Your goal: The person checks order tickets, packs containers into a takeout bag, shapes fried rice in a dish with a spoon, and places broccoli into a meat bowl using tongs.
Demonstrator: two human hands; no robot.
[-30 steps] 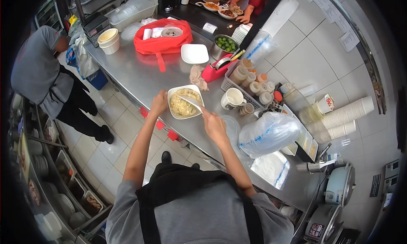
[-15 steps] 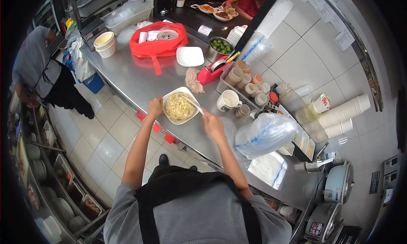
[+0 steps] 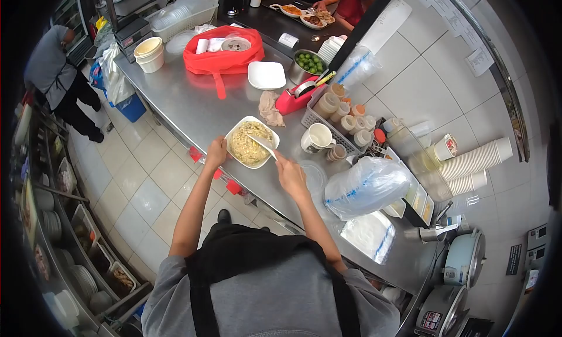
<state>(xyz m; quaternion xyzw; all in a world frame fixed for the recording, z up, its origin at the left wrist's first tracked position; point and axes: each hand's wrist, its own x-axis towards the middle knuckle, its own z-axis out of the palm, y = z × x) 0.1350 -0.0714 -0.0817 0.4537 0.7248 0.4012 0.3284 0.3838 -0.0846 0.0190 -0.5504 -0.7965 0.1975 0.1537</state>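
A square white bowl (image 3: 232,152) of yellowish rice-like food (image 3: 249,143) rests near the front edge of the steel counter. My left hand (image 3: 217,151) is closed on the bowl's left rim. In my right hand (image 3: 288,172) is the handle of a white spoon (image 3: 264,144), whose far end lies in the food. A crumpled beige cloth (image 3: 271,109) lies just beyond the bowl, and a white mug (image 3: 318,138) stands to its right.
Along the steel counter (image 3: 158,97) are a red bag (image 3: 225,62), an empty white dish (image 3: 266,75), a pink tape dispenser (image 3: 291,101), a bottle basket (image 3: 310,118) and a plastic bag (image 3: 366,188). A co-worker (image 3: 52,68) stands at the left shelves.
The spoon has shifted within the food while both my hands keep their hold. The co-worker at the left has moved farther up and away. The camera view has shifted slightly.
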